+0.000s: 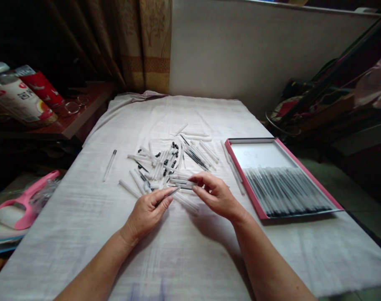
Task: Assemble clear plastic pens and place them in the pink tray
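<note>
My left hand (pixel 151 210) is closed, with a slim dark pen refill (pixel 171 193) pinched between thumb and fingers, its tip pointing to the right. My right hand (pixel 216 195) has its thumb and fingertips drawn together over the right edge of the pile. Whatever lies in that pinch is too small to make out. Just beyond both hands, loose clear pen barrels (pixel 136 180) spread over the white cloth, mixed with small black caps (pixel 174 145). A bundle of dark refills (pixel 196 157) lies at the pile's far right side.
On the right stands a pink-edged box (pixel 262 211) holding a row of assembled pens (pixel 287 190). One capped pen (pixel 110 165) lies apart on the left. Beyond the cloth's left edge are a pink tape dispenser (pixel 29 200), a jar (pixel 21 98) and glasses (pixel 73 106).
</note>
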Demonstrator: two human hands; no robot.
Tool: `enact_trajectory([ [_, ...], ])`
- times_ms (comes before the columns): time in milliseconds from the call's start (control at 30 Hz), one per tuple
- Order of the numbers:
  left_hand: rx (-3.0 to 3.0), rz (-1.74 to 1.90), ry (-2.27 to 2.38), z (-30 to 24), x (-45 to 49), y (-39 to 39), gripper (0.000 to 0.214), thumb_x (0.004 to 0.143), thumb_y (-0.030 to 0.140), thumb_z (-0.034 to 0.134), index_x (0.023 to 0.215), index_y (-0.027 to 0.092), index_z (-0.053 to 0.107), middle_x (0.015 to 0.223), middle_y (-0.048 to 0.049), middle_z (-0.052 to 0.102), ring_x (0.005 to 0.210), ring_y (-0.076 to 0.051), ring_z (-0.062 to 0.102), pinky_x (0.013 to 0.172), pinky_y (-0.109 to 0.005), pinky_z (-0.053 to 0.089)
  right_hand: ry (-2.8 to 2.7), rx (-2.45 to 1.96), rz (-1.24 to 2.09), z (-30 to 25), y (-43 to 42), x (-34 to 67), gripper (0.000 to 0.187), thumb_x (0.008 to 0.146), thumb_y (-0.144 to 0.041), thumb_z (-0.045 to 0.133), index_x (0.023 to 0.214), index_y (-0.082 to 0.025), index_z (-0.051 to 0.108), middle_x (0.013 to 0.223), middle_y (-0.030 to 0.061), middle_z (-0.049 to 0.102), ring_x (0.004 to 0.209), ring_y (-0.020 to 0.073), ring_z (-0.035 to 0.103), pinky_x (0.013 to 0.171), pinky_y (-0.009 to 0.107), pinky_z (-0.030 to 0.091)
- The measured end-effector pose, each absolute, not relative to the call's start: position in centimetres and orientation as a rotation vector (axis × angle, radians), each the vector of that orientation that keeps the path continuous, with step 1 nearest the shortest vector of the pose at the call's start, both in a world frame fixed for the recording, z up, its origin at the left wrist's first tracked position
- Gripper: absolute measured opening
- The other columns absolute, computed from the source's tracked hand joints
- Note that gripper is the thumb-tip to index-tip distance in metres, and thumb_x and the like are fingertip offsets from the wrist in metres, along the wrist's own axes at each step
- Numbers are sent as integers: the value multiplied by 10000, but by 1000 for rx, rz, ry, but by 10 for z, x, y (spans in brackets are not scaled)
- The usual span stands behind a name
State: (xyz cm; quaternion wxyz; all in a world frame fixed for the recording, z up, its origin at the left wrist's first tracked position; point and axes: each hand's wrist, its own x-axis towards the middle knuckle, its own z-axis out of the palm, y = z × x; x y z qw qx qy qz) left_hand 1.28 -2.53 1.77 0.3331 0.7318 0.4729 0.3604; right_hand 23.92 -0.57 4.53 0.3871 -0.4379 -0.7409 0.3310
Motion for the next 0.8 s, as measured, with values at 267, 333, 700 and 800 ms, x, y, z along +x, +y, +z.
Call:
enact_trajectory([
  [267, 2010, 951, 1204, 19, 12, -28, 292, 916, 309, 557, 1154, 224, 703, 1081, -60, 750, 975, -195, 714, 879, -297, 568, -1900, -1036, 934, 45, -7, 238, 176, 876, -193, 538, 994, -179, 668, 887, 56, 661, 714, 124, 570, 583, 234, 439],
  [333, 2024, 953, 1205, 20, 12, -29, 288, 914, 299, 559, 1153, 226, 702, 1071, -59, 752, 963, -195, 717, 863, -296, 574, -1898, -1037, 952, 43, -7, 238, 178, 881, -198, 538, 999, -180, 670, 886, 56, 660, 725, 128, 573, 600, 241, 449],
  [700, 2055, 995, 1204, 20, 12, -28, 280, 914, 299, 557, 1140, 228, 706, 1047, -58, 758, 936, -192, 724, 836, -284, 581, -1577, -987, 1285, 33, -4, 232, 209, 899, -359, 551, 1060, -226, 542, 843, 24, 661, 704, 129, 616, 579, 241, 495],
  [800, 2055, 973, 1193, 20, 13, -28, 285, 918, 288, 552, 1155, 223, 697, 1050, -59, 757, 937, -188, 722, 842, -282, 576, -1384, -1038, 1381, 32, -3, 227, 273, 851, -432, 613, 954, -221, 475, 836, 39, 698, 702, 144, 656, 467, 195, 422],
])
